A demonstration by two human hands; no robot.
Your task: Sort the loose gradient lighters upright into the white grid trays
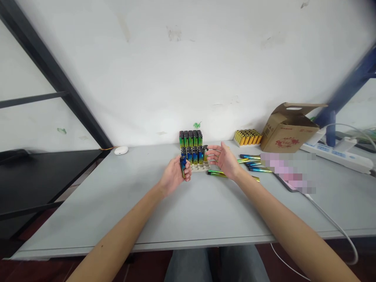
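My left hand (174,174) holds a blue lighter (183,166) upright in its fingers, in front of a pale tray (202,167). Several blue lighters (195,155) stand in that tray, with bare holes showing at its front. My right hand (221,157) is at the tray's right side, its fingers spread beside a dark-topped lighter (205,152); whether they touch it cannot be made out. Behind stand several green lighters (190,139) in rows. A green lighter (216,173) lies on the table below my right hand, and several blue ones (260,169) lie further right.
Yellow cylinders (248,137) fill a white tray by the wall. Beside them are an open cardboard box (286,135) and a white power strip (337,156). A blurred pink item (284,172) with a white cable lies at right. A white rounded object (121,150) is at left.
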